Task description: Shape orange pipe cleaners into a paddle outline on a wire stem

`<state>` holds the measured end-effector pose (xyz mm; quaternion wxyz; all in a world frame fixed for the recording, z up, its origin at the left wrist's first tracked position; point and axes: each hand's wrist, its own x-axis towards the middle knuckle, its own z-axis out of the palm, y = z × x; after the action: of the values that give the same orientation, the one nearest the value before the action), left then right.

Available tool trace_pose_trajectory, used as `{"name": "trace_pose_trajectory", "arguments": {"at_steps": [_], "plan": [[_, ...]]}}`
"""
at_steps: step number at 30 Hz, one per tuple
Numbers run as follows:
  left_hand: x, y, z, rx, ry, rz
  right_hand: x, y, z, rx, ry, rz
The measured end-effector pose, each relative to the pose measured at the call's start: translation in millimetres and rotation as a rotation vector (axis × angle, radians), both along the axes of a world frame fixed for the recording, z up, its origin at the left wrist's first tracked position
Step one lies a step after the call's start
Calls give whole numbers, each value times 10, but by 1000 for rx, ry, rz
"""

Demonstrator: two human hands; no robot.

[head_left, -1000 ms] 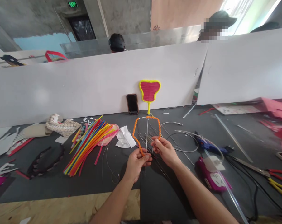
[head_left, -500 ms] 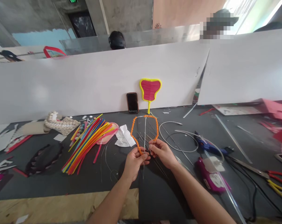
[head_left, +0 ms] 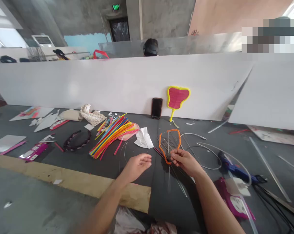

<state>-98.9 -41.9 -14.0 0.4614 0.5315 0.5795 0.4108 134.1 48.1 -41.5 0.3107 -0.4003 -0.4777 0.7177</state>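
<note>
Head: right hand [head_left: 185, 160] holds orange loop [head_left: 179, 139] enclosing wire [head_left: 168, 143].

The left hand [head_left: 137, 165] and the right hand [head_left: 187, 161] are bare, and the forearms [head_left: 108, 198] are bare also, as far as I see them. On the near side, between them, there are whitish cloth [head_left: 127, 222] and brownish-red cloth [head_left: 163, 227]; whether these are worn, I cannot tell.

Forms a dark counter [head_left: 161, 198], edged at eight o'clock with pale wood [head_left: 137, 196]. Carries at nine a purple packet [head_left: 37, 152], at ten a braided headband [head_left: 73, 148] and multicoloured pipe cleaners [head_left: 112, 138], at twelve a crumpled white tissue [head_left: 144, 139], at three a blue glue gun [head_left: 234, 168].
</note>
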Motion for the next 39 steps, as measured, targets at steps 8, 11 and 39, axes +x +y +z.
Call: {"name": "trace_pose_trajectory", "arguments": {"at_steps": [8, 11, 39], "plan": [[-727, -555, 77, -27, 84, 302, 289, -69, 50, 123, -417, -73], [-908, -648, -13, -5, 232, 374, 385, -300, 116, 239, -609, -76], [549, -22, -46, -39, -574, 28, -404, -1138, -86, 811, -755, -277]]}}
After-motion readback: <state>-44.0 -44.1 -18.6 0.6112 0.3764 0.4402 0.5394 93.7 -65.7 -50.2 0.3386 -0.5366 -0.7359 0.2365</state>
